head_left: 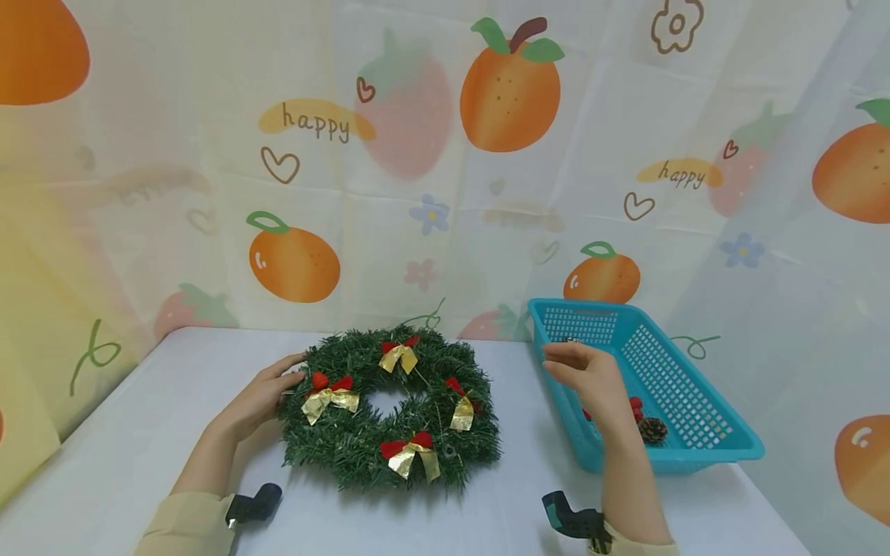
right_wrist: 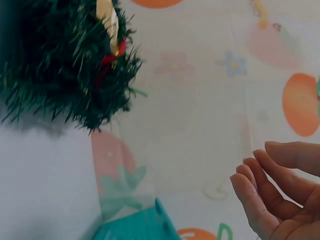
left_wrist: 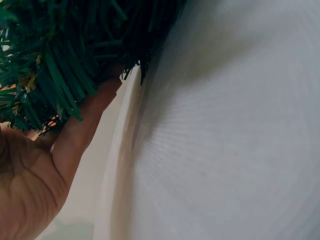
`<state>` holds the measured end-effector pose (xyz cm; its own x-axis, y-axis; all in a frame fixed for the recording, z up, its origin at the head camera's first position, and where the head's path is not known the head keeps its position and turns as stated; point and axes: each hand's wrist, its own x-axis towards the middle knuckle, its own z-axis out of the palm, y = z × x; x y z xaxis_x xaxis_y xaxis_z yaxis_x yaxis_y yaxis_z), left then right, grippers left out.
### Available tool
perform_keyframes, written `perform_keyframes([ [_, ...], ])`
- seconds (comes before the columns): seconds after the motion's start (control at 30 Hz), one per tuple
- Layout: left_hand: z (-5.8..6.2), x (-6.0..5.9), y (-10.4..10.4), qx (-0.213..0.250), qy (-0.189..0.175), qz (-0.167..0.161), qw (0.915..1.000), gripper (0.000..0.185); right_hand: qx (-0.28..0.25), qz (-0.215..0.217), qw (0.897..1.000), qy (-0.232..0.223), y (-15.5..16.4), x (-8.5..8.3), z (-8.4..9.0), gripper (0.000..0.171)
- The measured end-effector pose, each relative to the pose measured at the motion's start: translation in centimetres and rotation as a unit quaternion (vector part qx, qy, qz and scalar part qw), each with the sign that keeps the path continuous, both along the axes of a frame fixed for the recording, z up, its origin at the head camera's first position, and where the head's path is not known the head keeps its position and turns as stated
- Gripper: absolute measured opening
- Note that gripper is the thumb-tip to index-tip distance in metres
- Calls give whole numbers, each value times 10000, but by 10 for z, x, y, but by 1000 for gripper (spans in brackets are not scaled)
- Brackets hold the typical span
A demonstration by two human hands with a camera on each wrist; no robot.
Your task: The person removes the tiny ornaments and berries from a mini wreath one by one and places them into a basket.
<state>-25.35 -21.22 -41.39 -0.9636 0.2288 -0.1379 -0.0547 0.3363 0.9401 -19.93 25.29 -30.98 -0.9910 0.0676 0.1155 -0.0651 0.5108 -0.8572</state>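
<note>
A green wreath (head_left: pixel 313 444) with red-and-gold bows stands in the middle of the table. One bow (head_left: pixel 330 399), on the left, has a red berry-like ball beside it. My left hand (head_left: pixel 260 398) grips the wreath's left rim; in the left wrist view that hand (left_wrist: pixel 37 175) has its fingers partly hidden by the green needles. Above the left side of a blue plastic basket (head_left: pixel 684 463) is my right hand (head_left: pixel 591 382). Its fingers are loosely bent, and nothing shows between thumb and fingertips in the right wrist view, where this hand (right_wrist: pixel 280 195) is apart from the wreath.
Inside the basket lie a pine cone (head_left: pixel 652 430) and some red berries (head_left: pixel 636 407), partly hidden by my right arm. A white cloth covers the table (head_left: pixel 511 502). Behind it hangs a fruit-printed curtain (head_left: pixel 431 255).
</note>
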Motion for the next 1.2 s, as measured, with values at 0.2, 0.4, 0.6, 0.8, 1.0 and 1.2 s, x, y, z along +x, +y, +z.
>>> perform_keyframes([
  [0.2, 1, 1, 0, -65, 56, -116, 9999, 64, -150, 156, 9998, 56, -19, 3, 8, 35],
  [0.4, -1, -1, -2, 1, 4, -89, 10000, 64, -215, 377, 9989, 196, -37, 9, 15, 34],
  [0.6, -1, 0, -2, 70, 43, -87, 9999, 63, -154, 481, 9985, 185, -51, 8, 14, 32],
  [0.8, 1, 1, -2, 9, 55, -79, 10000, 64, -362, 645, 9972, 143, -65, 5, 10, 31],
  [1.0, 1, 1, -2, -33, 54, -88, 9999, 64, -604, 953, 9933, 253, -79, 0, 4, 31],
  [1.2, 0, 0, -1, 68, 8, -74, 9999, 64, -805, 1854, 9745, 970, -72, -43, -53, 38],
])
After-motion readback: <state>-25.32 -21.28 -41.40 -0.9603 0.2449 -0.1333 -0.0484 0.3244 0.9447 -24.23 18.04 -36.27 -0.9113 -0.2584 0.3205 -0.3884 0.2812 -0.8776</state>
